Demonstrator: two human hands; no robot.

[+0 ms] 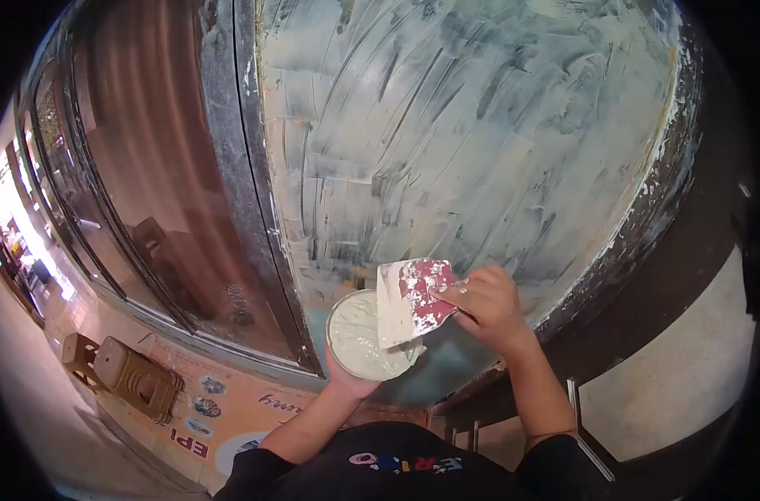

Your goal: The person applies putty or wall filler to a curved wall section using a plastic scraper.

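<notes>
My left hand (349, 380) is wrapped round a round tub (333, 355) from below and behind. Pale, creamy putty (359, 336) fills it close to the rim. In my right hand (491, 311) is a wide putty knife (413, 296) with a red, paint-flecked back and a whitish blade edge. Its blade overlaps the right side of the tub, low over the putty. My thumb presses on the red part; the other fingers are partly hidden behind it. Just beyond both hands stands a wall panel (446, 167) smeared with streaky, greyish-white putty.
A dark, putty-spattered frame (238, 150) borders the panel on the left, and a dark curved edge (659, 175) on the right. Glass doors (138, 167) stand further left. Brown plastic stools (133, 376) are at the lower left, by a printed orange banner (229, 405).
</notes>
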